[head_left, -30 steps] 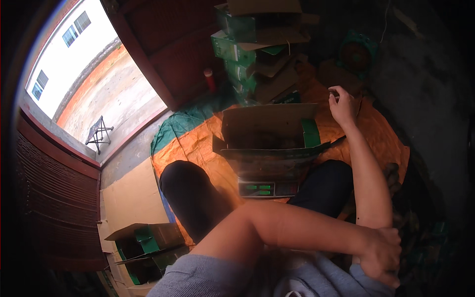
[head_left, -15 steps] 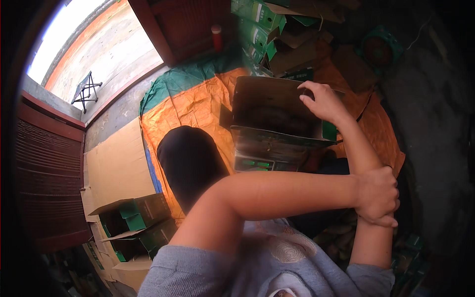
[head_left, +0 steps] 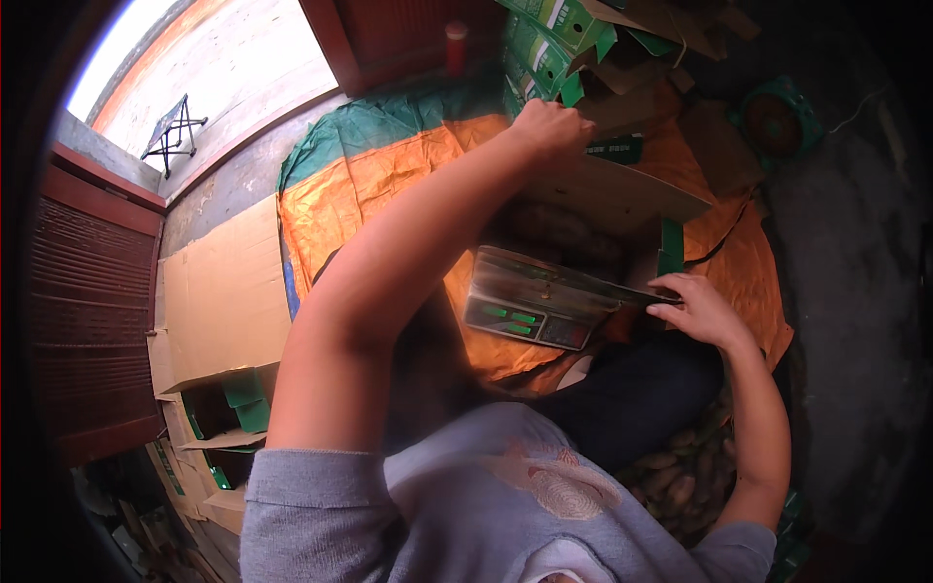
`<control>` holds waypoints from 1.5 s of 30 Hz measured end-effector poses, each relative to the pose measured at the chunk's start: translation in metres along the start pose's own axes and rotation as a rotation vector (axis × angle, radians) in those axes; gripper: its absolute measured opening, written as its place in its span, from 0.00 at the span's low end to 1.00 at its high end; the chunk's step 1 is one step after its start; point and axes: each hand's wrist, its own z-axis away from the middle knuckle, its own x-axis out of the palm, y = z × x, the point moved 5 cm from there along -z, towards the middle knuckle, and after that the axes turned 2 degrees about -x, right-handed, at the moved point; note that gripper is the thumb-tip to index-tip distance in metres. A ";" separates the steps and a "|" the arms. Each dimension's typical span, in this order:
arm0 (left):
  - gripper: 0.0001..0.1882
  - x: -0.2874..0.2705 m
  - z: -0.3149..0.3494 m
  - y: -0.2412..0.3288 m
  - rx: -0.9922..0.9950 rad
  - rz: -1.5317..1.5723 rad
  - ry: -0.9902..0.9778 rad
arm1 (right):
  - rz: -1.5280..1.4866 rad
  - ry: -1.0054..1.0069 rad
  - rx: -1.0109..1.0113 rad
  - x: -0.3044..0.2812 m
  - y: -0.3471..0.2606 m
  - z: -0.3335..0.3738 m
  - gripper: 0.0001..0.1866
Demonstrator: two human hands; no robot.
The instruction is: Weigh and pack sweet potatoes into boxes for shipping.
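Observation:
In front of me an open cardboard box [head_left: 637,187] rests on a digital scale [head_left: 533,338] with lit green displays. Dim brownish lumps [head_left: 554,229] lie inside the box, too dark to name. My left hand [head_left: 552,128] is curled closed at the box's far left corner; what its fingers hold, if anything, is hidden. At the near right corner, my right hand [head_left: 695,306] pinches the edge of the box's near flap between thumb and fingers.
An orange and green tarp [head_left: 355,189] lies under the scale. Green boxes [head_left: 559,39] are stacked beyond. At left are a flat cardboard sheet [head_left: 224,291] and open boxes [head_left: 228,408]. A tuber pile [head_left: 680,476] lies by my right leg. A folding stool [head_left: 175,136] stands upper left.
My left hand has let go of my right forearm and reached to the box's far left corner. My right hand has come down from the far flap to the near flap's right end.

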 end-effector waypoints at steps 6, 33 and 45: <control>0.13 0.037 0.002 -0.014 0.024 -0.023 -0.290 | 0.355 0.025 -0.154 0.007 0.000 -0.017 0.10; 0.08 -0.027 0.417 -0.328 -0.721 -0.175 0.192 | 0.945 -0.016 -0.906 0.120 -0.378 -0.232 0.03; 0.07 -0.039 0.651 -0.425 -0.692 -0.605 -0.210 | 0.284 -0.150 -0.912 0.350 -0.529 -0.213 0.07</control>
